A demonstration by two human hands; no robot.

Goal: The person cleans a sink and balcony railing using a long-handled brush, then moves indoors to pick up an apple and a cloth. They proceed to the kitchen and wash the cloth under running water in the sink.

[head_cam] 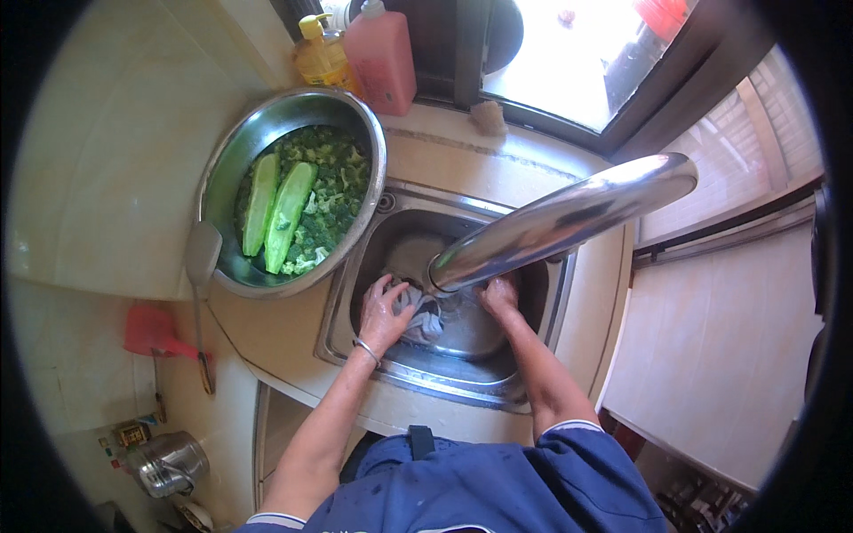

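A wet grey-and-white cloth lies bunched in the left part of the stainless steel sink. My left hand is on it, with thumb and fingers curled around its upper edge. My right hand is low in the sink's right half, wet, its fingertips partly hidden by the tap; whether it holds anything is unclear. Between me and part of the basin, the thick chrome tap slants across, its mouth over the middle of the sink.
Left of the sink, a large steel bowl holds broccoli florets and two peeled green vegetable pieces in water. A spatula stands by its rim. Behind are a yellow pump bottle, a pink jug and a sponge.
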